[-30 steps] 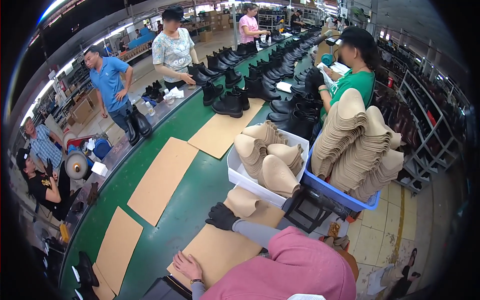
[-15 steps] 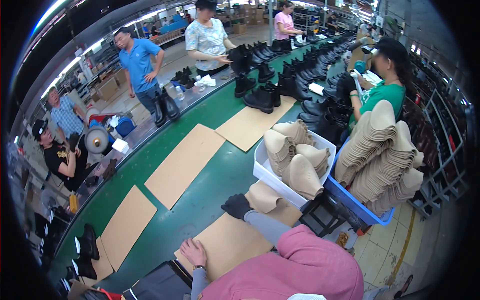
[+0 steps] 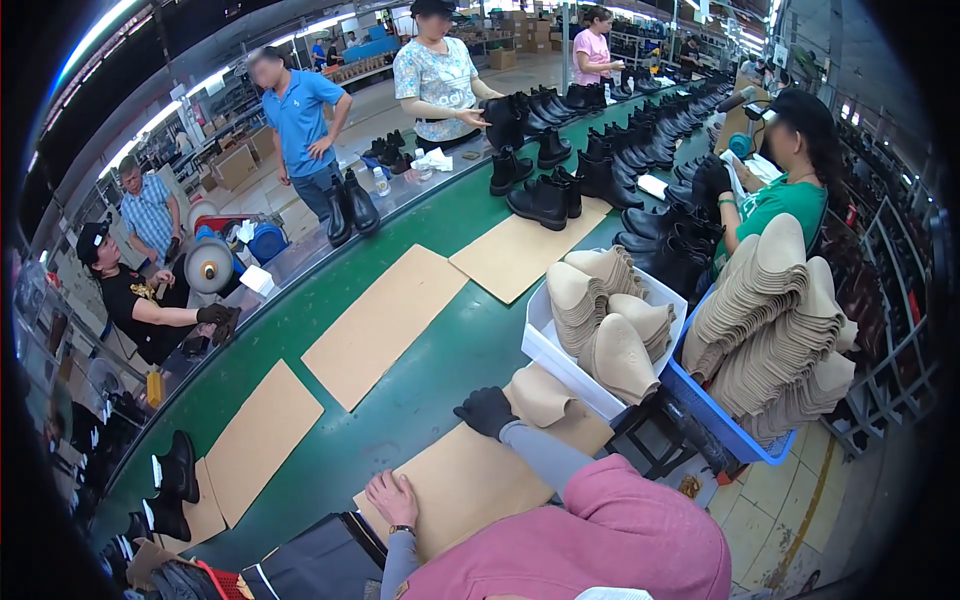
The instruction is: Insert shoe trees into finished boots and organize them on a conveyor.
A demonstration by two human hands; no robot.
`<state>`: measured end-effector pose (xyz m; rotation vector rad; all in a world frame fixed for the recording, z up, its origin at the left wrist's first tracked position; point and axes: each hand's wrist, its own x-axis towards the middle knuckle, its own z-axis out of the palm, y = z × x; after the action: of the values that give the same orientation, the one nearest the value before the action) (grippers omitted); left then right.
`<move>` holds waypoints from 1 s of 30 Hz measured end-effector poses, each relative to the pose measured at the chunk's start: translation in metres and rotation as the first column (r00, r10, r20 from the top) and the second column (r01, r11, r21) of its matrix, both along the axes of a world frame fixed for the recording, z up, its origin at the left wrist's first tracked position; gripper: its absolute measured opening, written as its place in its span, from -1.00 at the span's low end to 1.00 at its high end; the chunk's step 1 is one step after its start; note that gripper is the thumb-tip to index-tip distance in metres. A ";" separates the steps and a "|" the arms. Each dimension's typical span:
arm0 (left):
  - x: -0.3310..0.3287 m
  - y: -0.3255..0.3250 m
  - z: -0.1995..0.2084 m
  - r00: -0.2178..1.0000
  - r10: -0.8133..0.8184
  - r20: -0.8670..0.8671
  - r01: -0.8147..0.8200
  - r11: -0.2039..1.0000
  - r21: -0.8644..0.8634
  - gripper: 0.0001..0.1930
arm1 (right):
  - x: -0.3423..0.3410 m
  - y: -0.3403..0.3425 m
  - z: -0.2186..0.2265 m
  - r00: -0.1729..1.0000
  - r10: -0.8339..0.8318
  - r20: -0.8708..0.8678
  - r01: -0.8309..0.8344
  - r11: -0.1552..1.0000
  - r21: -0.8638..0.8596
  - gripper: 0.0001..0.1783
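A tan cardboard sheet lies in front of me on the green belt. My left hand, bare, rests flat on its left end with the fingers spread. At the sheet's far edge lies my right hand in a black glove, its fingers apart and pointing left. Just right of the glove, a beige curved molded piece sits on the sheet. Nested stacks of similar beige pieces fill a white bin beside it.
A blue crate holds taller beige stacks at right. More cardboard sheets lie along the belt. Black boots stand farther off, near a co-worker in green. A dark flat stack is left of my left arm.
The view has shifted slightly, moving the scene right. Both my hands keep their places on the cardboard. At the far left, a co-worker's gloved hand has reached out onto the ledge.
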<state>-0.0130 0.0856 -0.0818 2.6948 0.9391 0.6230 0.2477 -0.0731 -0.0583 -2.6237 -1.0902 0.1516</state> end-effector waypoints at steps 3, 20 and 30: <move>0.000 0.000 0.002 1.000 0.005 -0.010 -0.005 1.000 -0.009 -0.65 | 0.000 -0.001 -0.001 1.000 0.009 0.005 -0.009 1.000 0.006 -0.55; 0.001 -0.001 0.003 1.000 0.009 -0.005 -0.009 1.000 0.001 -0.62 | 0.000 -0.001 -0.001 0.998 -0.007 0.058 0.004 0.999 0.041 -0.55; 0.000 0.001 -0.001 1.000 0.016 0.004 -0.016 1.000 -0.005 -0.63 | -0.001 0.000 0.002 1.000 -0.001 0.023 0.001 1.000 0.027 -0.55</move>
<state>-0.0134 0.0862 -0.0824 2.6834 0.9609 0.6284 0.2465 -0.0729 -0.0560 -2.6087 -1.0908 0.1060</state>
